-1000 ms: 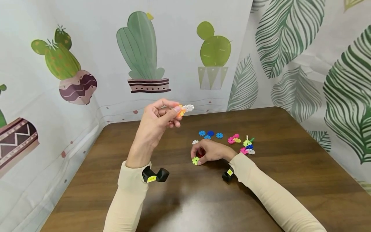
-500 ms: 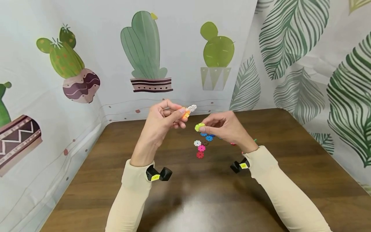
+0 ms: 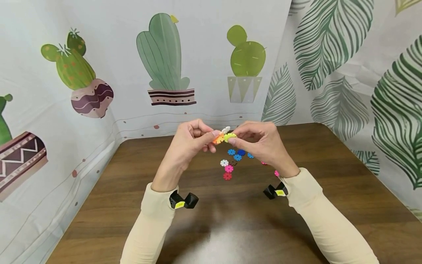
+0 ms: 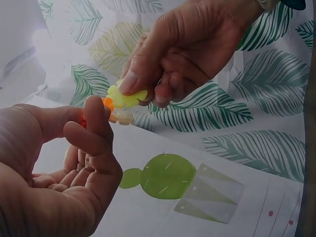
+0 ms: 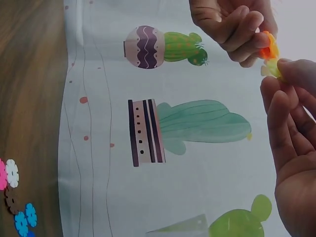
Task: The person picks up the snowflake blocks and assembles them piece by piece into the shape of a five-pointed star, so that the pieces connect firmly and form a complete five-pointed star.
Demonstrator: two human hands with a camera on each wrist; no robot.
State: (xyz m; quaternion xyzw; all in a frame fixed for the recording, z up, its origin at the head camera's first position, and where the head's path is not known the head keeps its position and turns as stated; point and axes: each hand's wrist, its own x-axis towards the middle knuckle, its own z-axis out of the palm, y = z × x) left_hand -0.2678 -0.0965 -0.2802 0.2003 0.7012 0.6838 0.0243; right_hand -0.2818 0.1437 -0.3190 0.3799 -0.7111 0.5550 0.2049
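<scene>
Above the far part of the table my left hand pinches an orange snowflake disc between thumb and fingers. A white snowflake disc is joined to it and sticks out beyond. My right hand pinches a yellow-green snowflake disc by its edge. In the left wrist view the yellow-green disc meets the orange disc; whether their slots are interlocked I cannot tell. From the right wrist view, the orange disc is right against the yellow-green one.
On the wooden table below the hands lie loose discs: a white one, a pink one, a red one and several blue ones. A further pink disc shows beside the right wrist, partly hidden.
My right hand has lifted the yellow-green disc off the table and brought it up and left to the orange disc. My left hand has shifted slightly right and down.
</scene>
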